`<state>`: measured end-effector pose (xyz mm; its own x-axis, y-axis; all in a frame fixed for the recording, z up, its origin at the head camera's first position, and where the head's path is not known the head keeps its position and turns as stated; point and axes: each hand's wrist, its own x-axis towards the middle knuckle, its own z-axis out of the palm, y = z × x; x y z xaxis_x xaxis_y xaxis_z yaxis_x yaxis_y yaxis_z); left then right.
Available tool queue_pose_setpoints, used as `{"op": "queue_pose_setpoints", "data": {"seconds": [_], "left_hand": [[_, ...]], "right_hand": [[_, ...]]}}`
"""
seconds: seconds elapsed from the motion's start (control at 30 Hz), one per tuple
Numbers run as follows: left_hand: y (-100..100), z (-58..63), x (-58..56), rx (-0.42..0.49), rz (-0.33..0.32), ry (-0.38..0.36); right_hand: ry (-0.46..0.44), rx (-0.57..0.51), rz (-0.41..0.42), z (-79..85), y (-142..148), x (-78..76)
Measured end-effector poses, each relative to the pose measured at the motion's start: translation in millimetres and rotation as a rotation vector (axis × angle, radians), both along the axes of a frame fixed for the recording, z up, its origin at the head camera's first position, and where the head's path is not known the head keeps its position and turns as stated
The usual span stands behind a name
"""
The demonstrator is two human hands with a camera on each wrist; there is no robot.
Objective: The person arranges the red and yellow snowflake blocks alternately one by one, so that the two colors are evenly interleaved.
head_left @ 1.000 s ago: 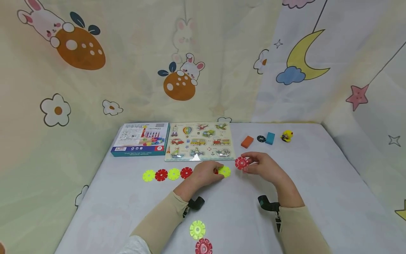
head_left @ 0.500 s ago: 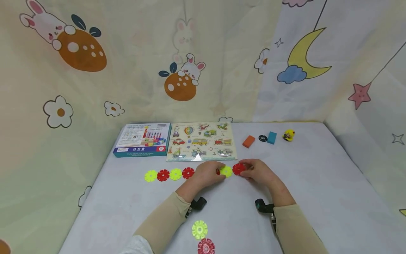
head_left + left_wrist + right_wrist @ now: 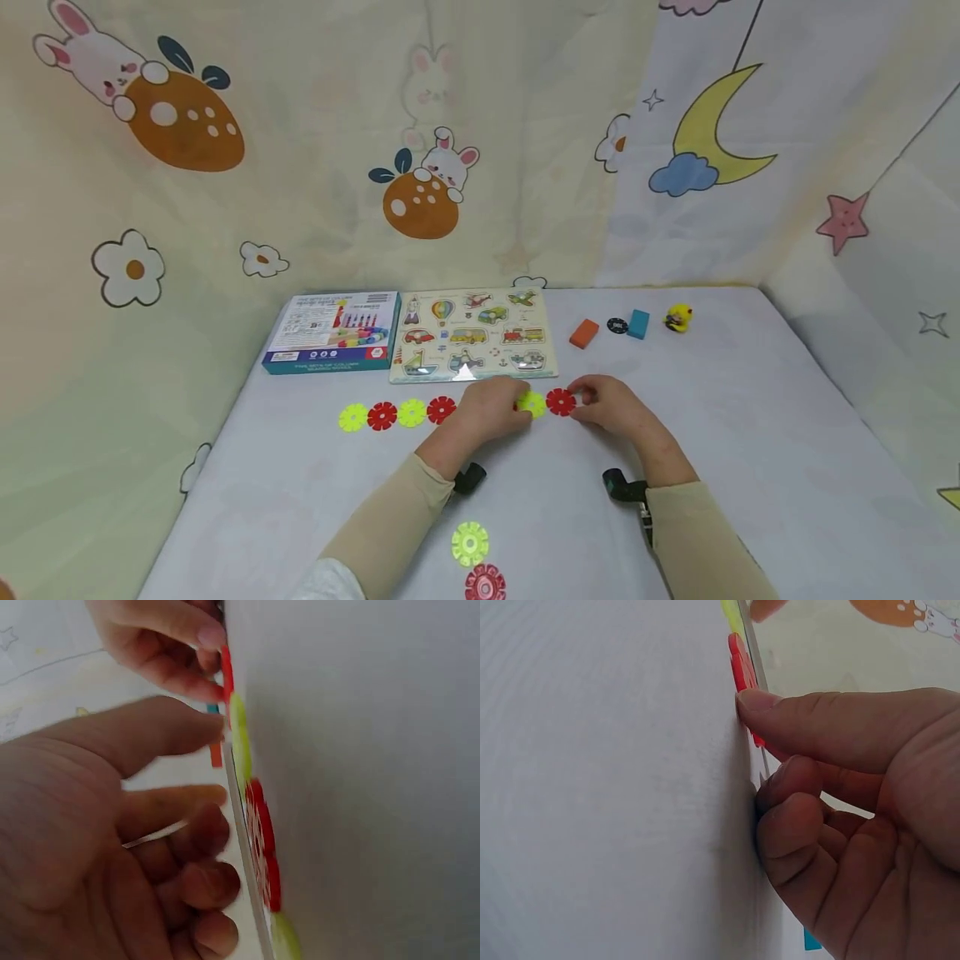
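Note:
A row of flat, notched plastic snowflake discs, alternating yellow-green and red, lies across the table in the head view. My right hand (image 3: 613, 408) pinches the red snowflake disc (image 3: 559, 402) at the row's right end, thumb on its edge in the right wrist view. Beside it lies a yellow-green snowflake disc (image 3: 533, 405). My left hand (image 3: 489, 410) rests over the row there, its thumb and index finger apart near that disc, and it covers the row's middle. In the left wrist view, a red disc (image 3: 264, 847) shows past its fingertips.
Behind the row lie a boxed toy set (image 3: 333, 332) and a picture puzzle board (image 3: 474, 335). An orange block (image 3: 584, 334), a black round chip (image 3: 617, 326), a blue block (image 3: 638, 324) and a yellow duck (image 3: 678, 317) stand back right. Two loose discs (image 3: 470, 544) lie in front.
My right hand has brought the red disc down and left, from above the table to beside the yellow-green disc at the row's end. My left hand has stayed in nearly the same place.

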<state>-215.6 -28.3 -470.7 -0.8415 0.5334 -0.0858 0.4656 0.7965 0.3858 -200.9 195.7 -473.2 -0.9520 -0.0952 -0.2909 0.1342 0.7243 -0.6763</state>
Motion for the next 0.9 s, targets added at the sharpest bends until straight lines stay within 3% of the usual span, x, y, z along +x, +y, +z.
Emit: {"op": "queue_pose_setpoints", "data": {"seconds": [0.17,0.3,0.47,0.6,0.73,0.9], "left_hand": [[8.5,2.5,-7.8,0.049,0.007,-0.032],[21.4,-3.8,-13.8,0.098,-0.05,-0.053],[31.6,-10.5,-18.6,0.093,-0.104,-0.004],[33.6,-15.3,-21.1,0.08,-0.096,0.016],[34.2,-16.8,-21.0,0.103,-0.107,-0.012],[33.2,-18.6,-20.4,0.133,-0.107,-0.015]], "right_hand": [[0.011,0.006,-0.006,-0.8,-1.4,-0.8],[0.019,0.0,-0.013,-1.9,-2.0,-0.3],[0.02,-0.036,0.009,0.8,0.6,-0.3],[0.013,-0.074,0.026,12.4,4.0,1.6],[0.02,-0.152,0.035,33.4,3.3,12.5],[0.085,-0.271,0.186,56.8,-11.0,37.7]]}}
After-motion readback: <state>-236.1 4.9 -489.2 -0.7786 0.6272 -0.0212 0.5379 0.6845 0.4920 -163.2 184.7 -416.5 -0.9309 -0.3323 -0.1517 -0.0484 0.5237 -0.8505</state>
